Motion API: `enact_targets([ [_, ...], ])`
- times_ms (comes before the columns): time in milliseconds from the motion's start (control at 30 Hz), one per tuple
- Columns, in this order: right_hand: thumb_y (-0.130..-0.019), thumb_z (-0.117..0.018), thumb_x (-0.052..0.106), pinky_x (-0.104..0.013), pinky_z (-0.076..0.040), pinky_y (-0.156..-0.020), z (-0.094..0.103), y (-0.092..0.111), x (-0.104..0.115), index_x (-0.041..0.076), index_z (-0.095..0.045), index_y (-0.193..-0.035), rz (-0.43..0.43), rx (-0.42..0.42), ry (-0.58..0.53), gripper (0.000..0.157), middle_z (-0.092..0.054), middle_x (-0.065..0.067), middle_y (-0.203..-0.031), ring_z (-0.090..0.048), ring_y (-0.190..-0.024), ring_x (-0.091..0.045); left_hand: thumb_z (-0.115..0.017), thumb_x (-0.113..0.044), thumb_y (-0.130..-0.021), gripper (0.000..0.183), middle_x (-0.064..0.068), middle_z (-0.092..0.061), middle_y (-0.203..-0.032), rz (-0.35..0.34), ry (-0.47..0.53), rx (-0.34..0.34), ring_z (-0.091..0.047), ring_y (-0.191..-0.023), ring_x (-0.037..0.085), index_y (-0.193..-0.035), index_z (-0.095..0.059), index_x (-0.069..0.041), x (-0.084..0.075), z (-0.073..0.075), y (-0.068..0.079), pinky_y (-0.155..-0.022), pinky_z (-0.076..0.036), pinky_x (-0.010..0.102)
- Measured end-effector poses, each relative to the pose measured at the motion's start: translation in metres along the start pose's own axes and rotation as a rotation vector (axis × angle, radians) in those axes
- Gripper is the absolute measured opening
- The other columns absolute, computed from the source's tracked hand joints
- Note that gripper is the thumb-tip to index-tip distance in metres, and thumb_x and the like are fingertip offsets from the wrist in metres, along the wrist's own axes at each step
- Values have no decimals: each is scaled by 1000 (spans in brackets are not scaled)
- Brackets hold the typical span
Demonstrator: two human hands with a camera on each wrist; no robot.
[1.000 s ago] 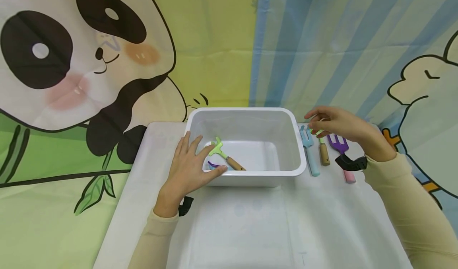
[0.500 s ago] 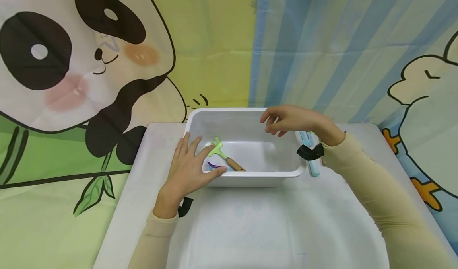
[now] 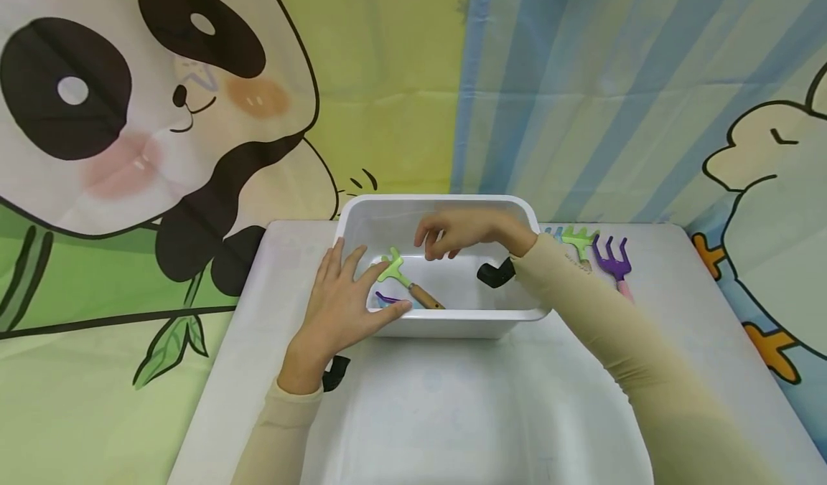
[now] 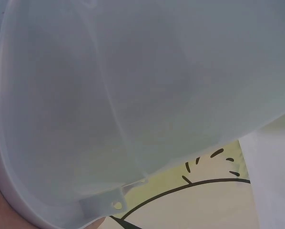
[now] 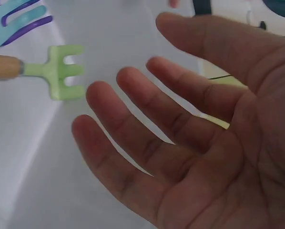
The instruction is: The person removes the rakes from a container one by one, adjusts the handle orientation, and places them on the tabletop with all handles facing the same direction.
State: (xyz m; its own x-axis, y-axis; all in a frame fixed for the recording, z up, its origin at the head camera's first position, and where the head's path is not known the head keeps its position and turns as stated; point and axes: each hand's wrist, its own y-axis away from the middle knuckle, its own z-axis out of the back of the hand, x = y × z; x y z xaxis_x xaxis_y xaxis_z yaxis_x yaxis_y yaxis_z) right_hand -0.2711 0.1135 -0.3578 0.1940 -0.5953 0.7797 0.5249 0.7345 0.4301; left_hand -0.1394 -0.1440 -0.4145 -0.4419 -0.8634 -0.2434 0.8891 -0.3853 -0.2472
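A white plastic bin (image 3: pixel 517 313) stands mid-table. My left hand (image 3: pixel 339 302) rests flat against its front-left corner, fingers straight and thumb along the rim. My right hand (image 3: pixel 452 232) reaches into the bin with loosely bent fingers and holds nothing; in the right wrist view its palm (image 5: pixel 190 143) is open. Just beyond its fingertips a green rake with a wooden handle (image 3: pixel 403 278) (image 5: pixel 56 71) lies on the bin floor. Blue and purple tools (image 5: pixel 16 16) lie beside it. The left wrist view shows only the bin wall (image 4: pixel 133 95).
Right of the bin on the white table (image 3: pixel 452 413) lie a green rake (image 3: pixel 579 238), a purple fork (image 3: pixel 612 255) and a blue tool (image 3: pixel 554 232) partly hidden by my sleeve. A cartoon backdrop hangs behind the table.
My right hand has moved left from the tools beside the bin, over the rim and down into the bin, empty. The left hand has not moved.
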Motion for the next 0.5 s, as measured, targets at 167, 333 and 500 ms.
enact_targets([
  [167,-94,-67,13,-47,-54,-87,-15,-24,-16,9,-60,-121,-58,63,-19,29,-66,-8,-109,-63,-95,-27,-45,-85,-83,85,20,-41,-151,-3,-2,-3,-7,-149,45,-140,-61,-23,0,0,0,-118,-6,57],
  [333,-93,-68,11,-50,-55,-87,-25,-37,-30,3,-59,-123,-125,107,-18,32,-65,-10,-107,-64,-96,-30,-44,-85,-83,85,20,-41,-152,-1,-5,2,-7,-149,45,-140,-60,-24,-1,-1,0,-118,-6,57],
  [500,-93,-68,14,-47,-56,-85,-31,-41,-43,1,-60,-125,-218,143,61,36,-64,-8,-110,-65,-101,-33,-44,-85,-83,85,19,-42,-151,-5,-8,-9,-8,-149,45,-140,-61,-23,0,-2,0,-118,-6,57],
])
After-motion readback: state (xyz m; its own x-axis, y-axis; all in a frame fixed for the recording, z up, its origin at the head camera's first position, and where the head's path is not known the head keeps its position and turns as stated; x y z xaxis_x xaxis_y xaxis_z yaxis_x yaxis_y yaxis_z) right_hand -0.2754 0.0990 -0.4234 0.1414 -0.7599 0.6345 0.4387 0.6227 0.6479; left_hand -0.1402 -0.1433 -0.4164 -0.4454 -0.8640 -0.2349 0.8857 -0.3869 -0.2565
